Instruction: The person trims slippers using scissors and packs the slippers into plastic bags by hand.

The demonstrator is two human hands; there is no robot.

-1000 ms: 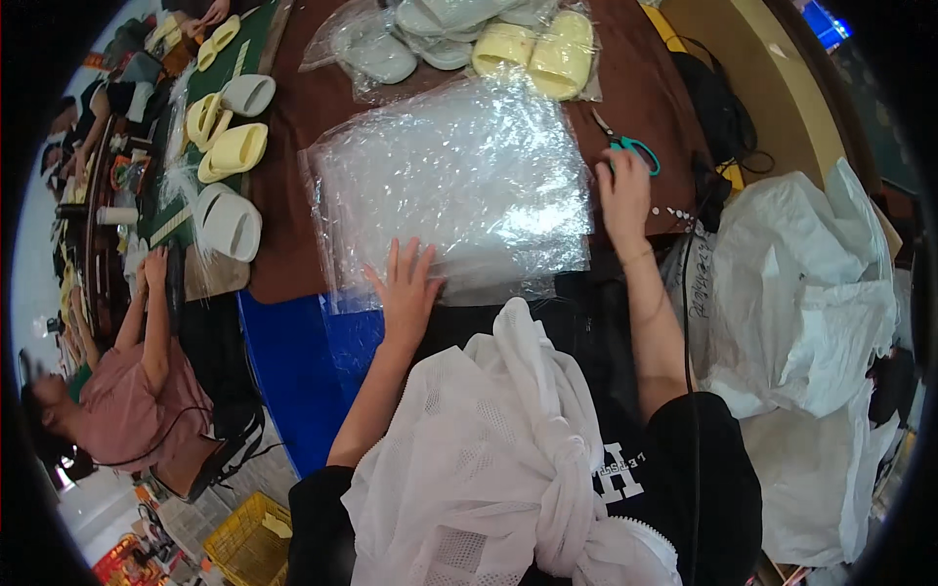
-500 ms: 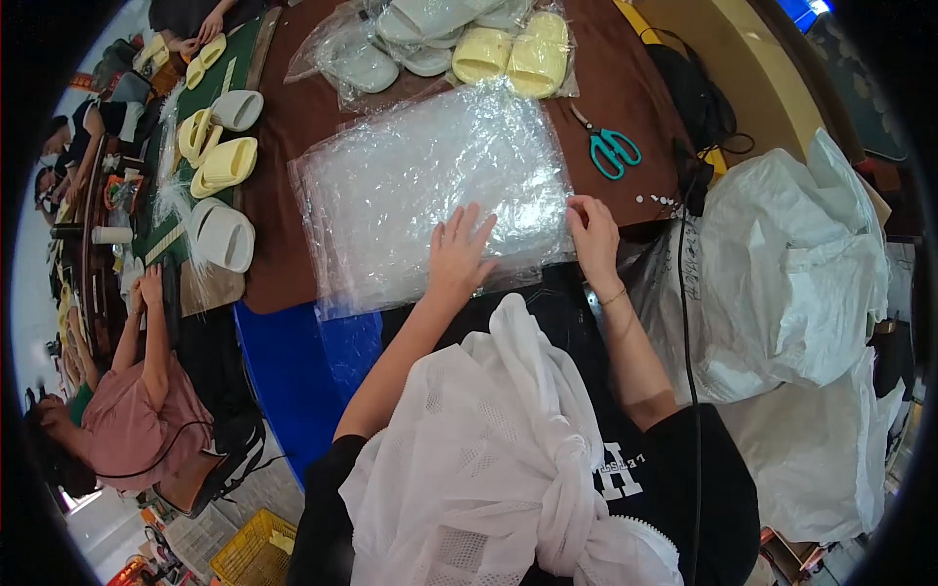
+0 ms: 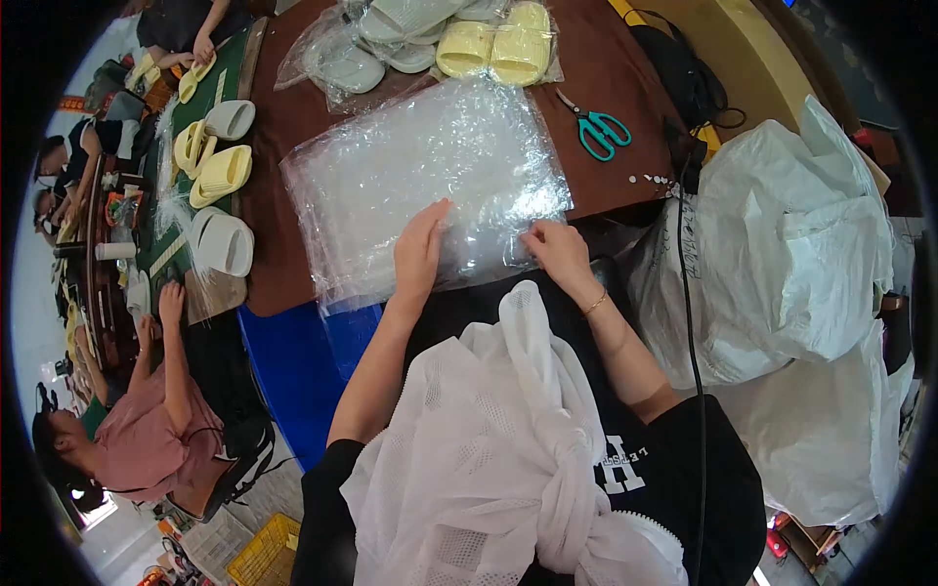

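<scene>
Both hands rest apart on the clear plastic bags.
Our left hand (image 3: 422, 246) lies flat and our right hand (image 3: 559, 252) pinches the stack of clear plastic bags (image 3: 430, 181) at the bench (image 3: 606, 73) edge; slippery sheets could slide off.

One stack of clear plastic bags (image 3: 430, 186) lies on the brown counter (image 3: 625, 88), with one pair of teal-handled scissors (image 3: 598, 129) beside it. Two yellow slippers (image 3: 493, 49) sit bagged at the far edge next to roughly three pale ones (image 3: 386, 39). On the left, three more yellow slippers (image 3: 210, 161) and two white ones (image 3: 225, 239) are visible. Two large white sacks (image 3: 782, 244) stand on the right.
</scene>
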